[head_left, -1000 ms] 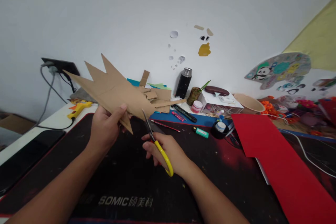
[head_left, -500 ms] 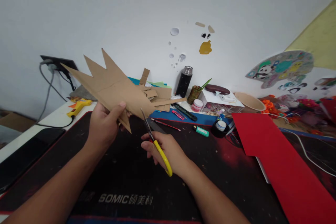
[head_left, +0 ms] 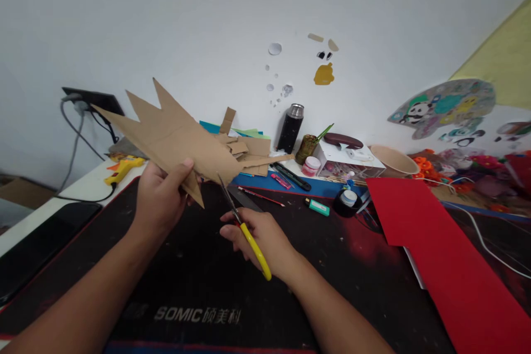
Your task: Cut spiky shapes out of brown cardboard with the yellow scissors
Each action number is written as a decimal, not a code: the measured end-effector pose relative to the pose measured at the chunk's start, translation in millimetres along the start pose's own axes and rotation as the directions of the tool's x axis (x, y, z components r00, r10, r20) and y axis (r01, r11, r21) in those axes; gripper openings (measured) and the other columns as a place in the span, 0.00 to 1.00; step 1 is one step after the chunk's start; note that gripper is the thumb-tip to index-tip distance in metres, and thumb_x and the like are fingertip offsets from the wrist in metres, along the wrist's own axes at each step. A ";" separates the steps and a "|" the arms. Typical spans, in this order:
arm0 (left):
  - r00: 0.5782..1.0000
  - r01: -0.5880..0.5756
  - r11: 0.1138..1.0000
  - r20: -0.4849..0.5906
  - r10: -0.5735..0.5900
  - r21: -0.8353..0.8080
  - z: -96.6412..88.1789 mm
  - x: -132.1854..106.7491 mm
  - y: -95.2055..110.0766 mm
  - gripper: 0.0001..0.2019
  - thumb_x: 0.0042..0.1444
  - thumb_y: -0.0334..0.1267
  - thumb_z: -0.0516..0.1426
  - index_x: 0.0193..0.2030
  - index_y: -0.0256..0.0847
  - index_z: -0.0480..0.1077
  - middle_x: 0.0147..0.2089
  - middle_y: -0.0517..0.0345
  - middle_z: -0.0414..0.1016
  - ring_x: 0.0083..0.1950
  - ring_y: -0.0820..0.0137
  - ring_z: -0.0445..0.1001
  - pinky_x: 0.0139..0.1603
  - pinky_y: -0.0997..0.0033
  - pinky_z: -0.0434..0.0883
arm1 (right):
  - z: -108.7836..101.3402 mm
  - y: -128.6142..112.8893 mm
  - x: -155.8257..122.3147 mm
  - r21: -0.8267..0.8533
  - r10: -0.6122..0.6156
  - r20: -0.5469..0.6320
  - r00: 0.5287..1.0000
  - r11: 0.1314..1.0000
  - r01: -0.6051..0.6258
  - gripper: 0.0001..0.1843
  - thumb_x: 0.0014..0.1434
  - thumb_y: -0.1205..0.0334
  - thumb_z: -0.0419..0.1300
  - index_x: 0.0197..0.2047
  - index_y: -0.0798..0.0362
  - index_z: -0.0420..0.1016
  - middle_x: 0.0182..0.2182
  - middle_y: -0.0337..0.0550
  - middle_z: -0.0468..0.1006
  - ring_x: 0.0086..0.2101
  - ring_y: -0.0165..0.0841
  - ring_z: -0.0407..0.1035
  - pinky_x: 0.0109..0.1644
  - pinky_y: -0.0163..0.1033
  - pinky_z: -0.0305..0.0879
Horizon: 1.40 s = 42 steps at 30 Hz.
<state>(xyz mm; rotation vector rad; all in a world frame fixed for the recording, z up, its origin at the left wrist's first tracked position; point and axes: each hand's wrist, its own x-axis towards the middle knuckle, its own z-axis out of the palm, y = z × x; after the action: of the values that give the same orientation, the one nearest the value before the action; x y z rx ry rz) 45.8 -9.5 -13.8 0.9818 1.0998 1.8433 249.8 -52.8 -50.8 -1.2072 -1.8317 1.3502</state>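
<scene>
The left hand (head_left: 164,193) is gripping the cardboard (head_left: 178,138) by its lower edge, thumb pressing in front, fingers closing behind; 3 spikes (head_left: 162,98) are pointing toward 10 o'clock. At the cardboard's 4 o'clock, the right hand's (head_left: 265,232) fingers are curling around the yellow-handled scissors (head_left: 254,250), blades (head_left: 229,199) reaching its edge.

Black flask (head_left: 290,131), one. Left of it: cardboard cutout (head_left: 174,135), one; glue gun (head_left: 123,170), one. In front of it: left hand (head_left: 161,193), one; right hand (head_left: 270,235), one; scissors (head_left: 255,251), one pair; green lighter (head_left: 318,207), one. Right of it: beige bowl (head_left: 396,163), one.
</scene>
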 end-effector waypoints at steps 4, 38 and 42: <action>1.000 -0.001 0.999 -0.029 0.000 -0.038 2.9 3.5 4.2 0.16 0.46 0.42 0.74 0.34 0.43 0.73 0.22 0.64 0.73 0.16 0.73 0.67 0.13 0.75 0.65 | -0.5 1.9 0.0 -0.001 -0.002 -0.002 1.000 1.000 0.002 0.23 0.68 0.42 0.71 0.56 0.50 0.85 0.27 0.37 0.79 0.25 0.31 0.71 0.30 0.33 0.66; 1.000 -0.024 0.998 -0.002 0.025 0.060 1.9 -4.3 7.2 0.17 0.50 0.44 0.73 0.36 0.42 0.71 0.22 0.63 0.74 0.16 0.72 0.69 0.14 0.75 0.67 | -1.0 -2.4 -1.2 0.062 0.015 0.014 1.000 0.998 -0.016 0.24 0.68 0.43 0.70 0.56 0.52 0.84 0.26 0.36 0.77 0.24 0.30 0.70 0.30 0.34 0.66; 1.000 -0.022 0.999 0.000 0.022 0.046 1.4 -4.8 6.9 0.16 0.50 0.44 0.73 0.35 0.42 0.71 0.22 0.62 0.74 0.16 0.73 0.69 0.15 0.75 0.67 | -0.4 -1.8 -0.9 0.061 0.005 0.007 1.000 0.998 -0.005 0.25 0.67 0.41 0.70 0.56 0.52 0.84 0.27 0.37 0.78 0.25 0.31 0.70 0.31 0.35 0.66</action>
<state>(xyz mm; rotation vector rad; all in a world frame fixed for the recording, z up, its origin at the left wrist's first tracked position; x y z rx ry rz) 47.5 -15.6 -8.2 1.0227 1.1403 1.8432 249.9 -53.6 -48.8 -1.1773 -1.7804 1.4045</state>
